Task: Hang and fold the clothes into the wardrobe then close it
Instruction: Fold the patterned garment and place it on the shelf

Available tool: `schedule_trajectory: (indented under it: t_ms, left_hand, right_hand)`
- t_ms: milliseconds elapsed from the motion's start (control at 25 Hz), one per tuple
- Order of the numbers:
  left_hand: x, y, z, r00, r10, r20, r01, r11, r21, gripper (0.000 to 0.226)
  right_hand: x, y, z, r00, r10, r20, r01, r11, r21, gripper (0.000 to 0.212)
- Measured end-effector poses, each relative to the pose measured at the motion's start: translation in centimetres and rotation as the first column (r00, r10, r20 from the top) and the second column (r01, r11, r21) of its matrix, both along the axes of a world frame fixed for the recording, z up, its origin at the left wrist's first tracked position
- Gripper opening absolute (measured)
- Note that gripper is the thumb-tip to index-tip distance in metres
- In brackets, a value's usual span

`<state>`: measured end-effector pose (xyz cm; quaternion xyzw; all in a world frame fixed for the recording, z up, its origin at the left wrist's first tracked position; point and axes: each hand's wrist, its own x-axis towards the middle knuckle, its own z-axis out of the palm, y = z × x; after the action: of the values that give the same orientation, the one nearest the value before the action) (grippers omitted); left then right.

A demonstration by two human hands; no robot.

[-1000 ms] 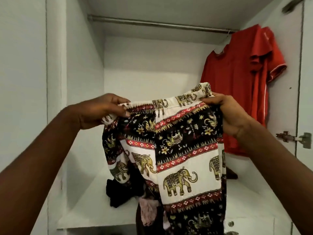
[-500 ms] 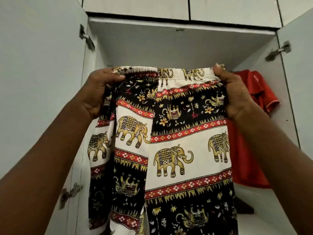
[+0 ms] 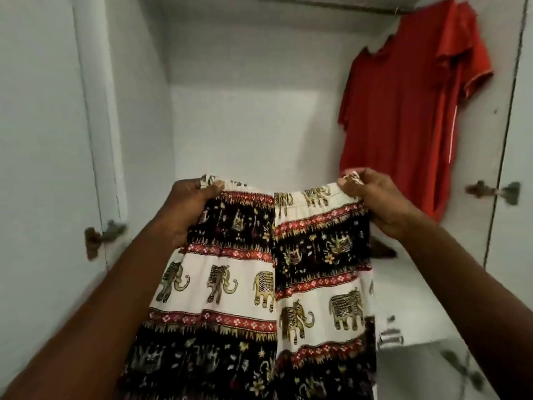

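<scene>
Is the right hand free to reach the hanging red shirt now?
Probably not yet: the right hand grips the elephant-print garment at the waistband, though nothing blocks the way to the red shirt.

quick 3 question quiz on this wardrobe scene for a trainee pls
1. True or false: the red shirt hangs at the right side of the wardrobe.
2. The left grip and right grip hold the elephant-print trousers by the: A) hems B) waistband C) one leg
3. Fill in: the wardrobe stands ____ (open or shut).

Key: 1 true; 2 B; 3 open.
</scene>
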<state>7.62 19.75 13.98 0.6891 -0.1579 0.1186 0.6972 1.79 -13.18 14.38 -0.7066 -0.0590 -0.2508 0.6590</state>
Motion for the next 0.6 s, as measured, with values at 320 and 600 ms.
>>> schedule_trajectory:
  t_ms: [320, 600]
  left_hand:
    - [-3.1, -5.5, -20.4, 0.93, 0.167, -0.328, -0.167, 0.986, 0.028, 0.019]
    - [-10.4, -14.5, -31.1, 0.912, 0.301, -0.277, -0.29, 0.954, 0.08, 0.01]
  right_hand:
    - [-1.7, 2.6, -18.9, 0.924, 0.024, -0.381, -0.025, 1.0, 0.001, 0.022]
    - [-5.2, 6.0, -31.1, 0.888, 0.138, -0.439, -0.059, 0.98, 0.189, 0.02]
